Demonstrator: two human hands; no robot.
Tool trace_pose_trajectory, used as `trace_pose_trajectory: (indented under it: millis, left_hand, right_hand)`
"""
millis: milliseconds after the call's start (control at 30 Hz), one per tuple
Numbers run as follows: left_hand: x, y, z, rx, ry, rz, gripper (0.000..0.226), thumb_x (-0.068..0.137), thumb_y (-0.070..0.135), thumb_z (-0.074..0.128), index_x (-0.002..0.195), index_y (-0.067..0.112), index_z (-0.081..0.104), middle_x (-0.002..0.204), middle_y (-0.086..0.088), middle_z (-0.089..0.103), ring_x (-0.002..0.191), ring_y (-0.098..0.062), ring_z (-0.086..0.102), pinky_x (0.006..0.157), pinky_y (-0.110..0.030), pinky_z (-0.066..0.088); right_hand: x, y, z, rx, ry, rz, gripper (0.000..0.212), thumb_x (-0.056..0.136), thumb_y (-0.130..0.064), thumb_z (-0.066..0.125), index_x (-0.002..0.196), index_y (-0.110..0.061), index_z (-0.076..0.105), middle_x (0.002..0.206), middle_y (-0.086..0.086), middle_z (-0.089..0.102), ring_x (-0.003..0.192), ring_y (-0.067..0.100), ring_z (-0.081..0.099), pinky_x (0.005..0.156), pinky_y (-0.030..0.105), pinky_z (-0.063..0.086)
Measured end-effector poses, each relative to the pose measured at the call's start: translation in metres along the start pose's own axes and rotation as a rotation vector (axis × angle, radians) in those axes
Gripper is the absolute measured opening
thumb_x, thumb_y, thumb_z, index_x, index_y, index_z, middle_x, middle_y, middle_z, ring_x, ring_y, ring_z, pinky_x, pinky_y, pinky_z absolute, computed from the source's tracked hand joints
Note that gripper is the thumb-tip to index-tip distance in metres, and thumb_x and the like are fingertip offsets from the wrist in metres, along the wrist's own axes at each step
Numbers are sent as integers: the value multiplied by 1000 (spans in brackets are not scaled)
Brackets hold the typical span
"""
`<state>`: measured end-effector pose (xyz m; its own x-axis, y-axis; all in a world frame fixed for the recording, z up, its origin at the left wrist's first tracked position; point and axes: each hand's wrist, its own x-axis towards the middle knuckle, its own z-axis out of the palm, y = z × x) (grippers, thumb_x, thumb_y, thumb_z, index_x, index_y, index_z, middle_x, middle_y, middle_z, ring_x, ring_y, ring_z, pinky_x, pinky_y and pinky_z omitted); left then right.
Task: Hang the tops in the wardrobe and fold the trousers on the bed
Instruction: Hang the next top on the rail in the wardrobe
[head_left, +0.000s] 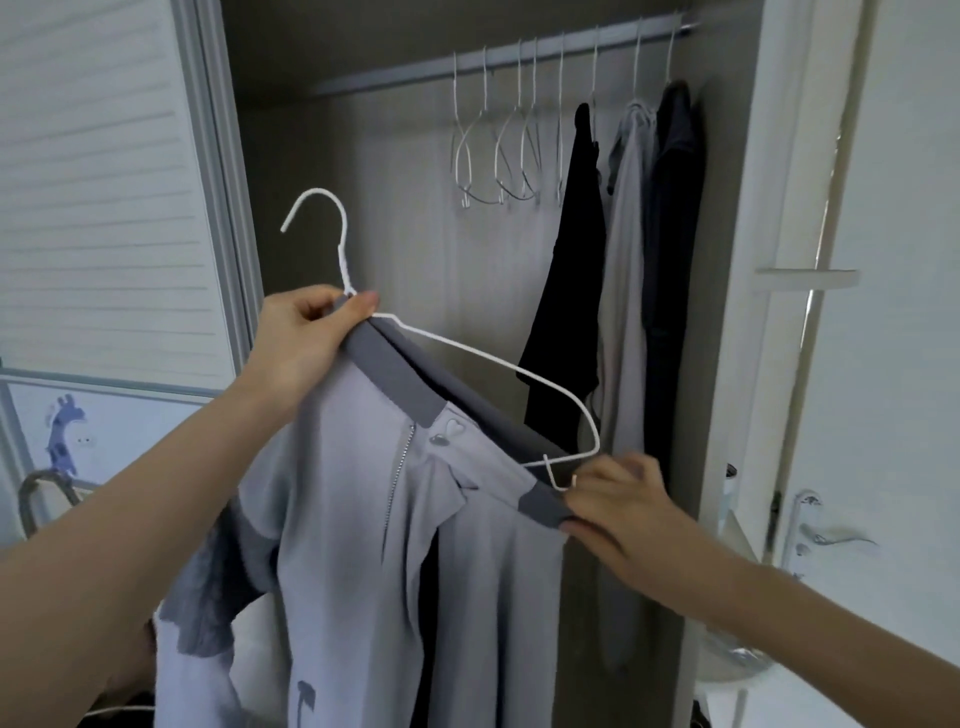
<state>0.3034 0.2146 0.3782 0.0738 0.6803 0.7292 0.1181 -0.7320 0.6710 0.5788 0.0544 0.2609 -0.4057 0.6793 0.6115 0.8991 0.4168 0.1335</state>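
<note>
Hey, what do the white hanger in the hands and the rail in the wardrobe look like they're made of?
Hanger: thin wire, most likely metal under a matte white coating; it keeps sharp bends and a slim hook. Rail: looks like metal with a dull silver finish, straight and carrying several hangers. Neither can be confirmed by sight alone.

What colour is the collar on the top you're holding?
Dark grey, on a pale lilac-grey top; the collar shows clearly in the head view.

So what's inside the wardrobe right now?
On the rail: empty wire hangers, then a black top, a grey garment and a dark one. The held lilac top covers the lower part.
</note>
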Motion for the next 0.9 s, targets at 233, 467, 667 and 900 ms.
trace_pose_trajectory:
  millis: [233,467,667,900]
  left_hand:
    - [-8,-19,-8,277,1,89,43,88,41,66,63,9,52,58,0,40,60,-14,36,68,-33,30]
    - [-24,6,32,346,-54,190,51,89,44,65,57,14,39,52,4,38,55,-13,35,70,-35,30]
    - [-34,5,37,253,-132,214,33,85,42,70,86,9,72,84,6,73,81,-13,67,79,-35,53]
    - [-35,-47,-11,434,-235,116,32,84,55,57,102,28,60,88,13,63,85,0,60,73,-16,46]
  right_hand:
    - [14,7,-24,-142,202,103,17,84,-5,51,84,-8,67,86,5,64,91,27,58,83,45,29]
    - [81,-12,-30,374,330,289,18,99,-8,37,107,-11,53,106,10,51,93,9,45,79,10,32]
    - [94,-8,-22,453,245,321,16,99,-6,35,98,-15,48,71,-8,49,60,0,47,56,11,34]
    - [93,11,-38,483,301,366,22,98,-2,34,96,-9,55,84,-3,55,73,-1,49,65,8,35]
